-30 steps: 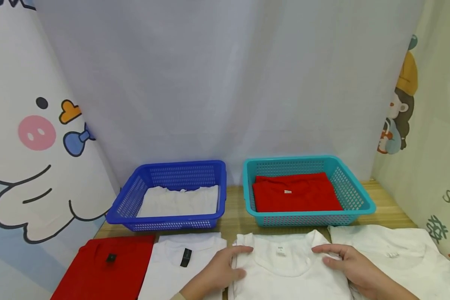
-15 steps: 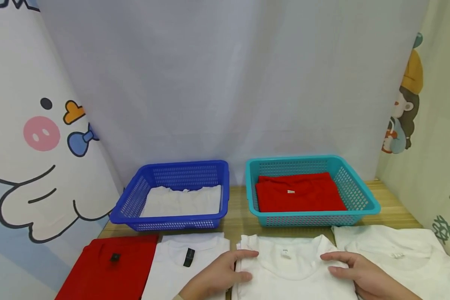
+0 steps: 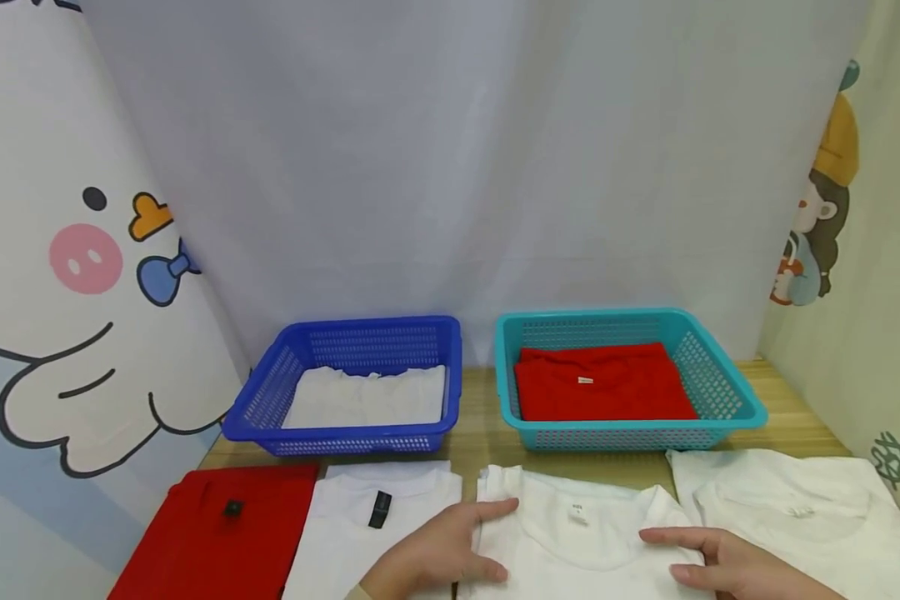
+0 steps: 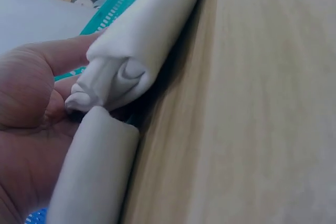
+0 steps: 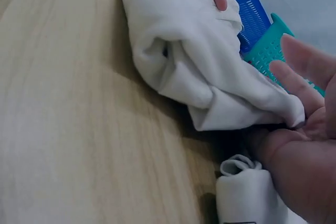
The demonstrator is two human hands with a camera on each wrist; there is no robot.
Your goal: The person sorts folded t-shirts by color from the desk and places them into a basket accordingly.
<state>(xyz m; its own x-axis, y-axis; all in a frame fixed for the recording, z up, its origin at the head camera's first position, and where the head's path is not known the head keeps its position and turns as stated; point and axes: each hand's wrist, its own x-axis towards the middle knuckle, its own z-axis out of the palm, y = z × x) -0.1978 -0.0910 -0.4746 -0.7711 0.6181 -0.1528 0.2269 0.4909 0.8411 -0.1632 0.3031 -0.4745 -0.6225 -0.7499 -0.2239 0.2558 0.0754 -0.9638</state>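
Observation:
A folded white T-shirt [image 3: 570, 546] with a small white neck label lies in front of me, collar toward the baskets. At its left edge my left hand [image 3: 450, 542] grips it, thumb and index finger on top; the left wrist view shows the rolled fold [image 4: 118, 85] against that hand. On the opposite edge my right hand [image 3: 727, 562] holds the shirt, thumb and index finger above it. In the right wrist view the other fingers go under the shirt's edge [image 5: 252, 103] and are partly hidden.
Behind stand a blue basket [image 3: 330, 435] with a folded white garment and a turquoise basket [image 3: 630, 435] with a folded red one. Left lie a red shirt [image 3: 217, 542] and a white shirt with a black label [image 3: 345, 533]. Another white shirt [image 3: 810, 500] lies right.
The right side of the white T-shirt and my right hand have moved a little toward me, so its collar slants slightly. My left hand keeps its place. The head view has shifted slightly.

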